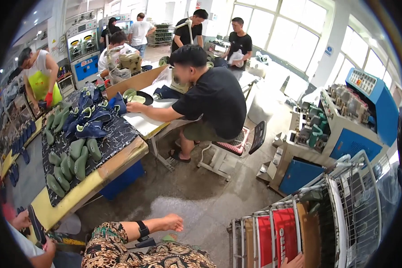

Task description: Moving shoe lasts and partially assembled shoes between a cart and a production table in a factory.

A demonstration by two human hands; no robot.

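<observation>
My left hand (pixel 172 222) is held out in front of my patterned clothing, a dark band around its wrist. Its fingers are curled in, and nothing shows in them. At the lower edge my right hand (pixel 293 261) is partly cut off. Its visible fingers are stretched out by the red panel (pixel 286 234) in a metal rack cart (pixel 299 198); whether they press on it I cannot tell. On my left, a co-worker's two hands (pixel 48 250) hold a dark shoe sole (pixel 36 223).
A worktable (pixel 114 172) at the left bears green shoe lasts (pixel 67 167) and navy shoes (pixel 91 129). A seated person in black (pixel 212 102) works beyond it, next to a chair (pixel 241 140). Blue and grey machinery (pixel 339 120) stands right. Several people work farther back.
</observation>
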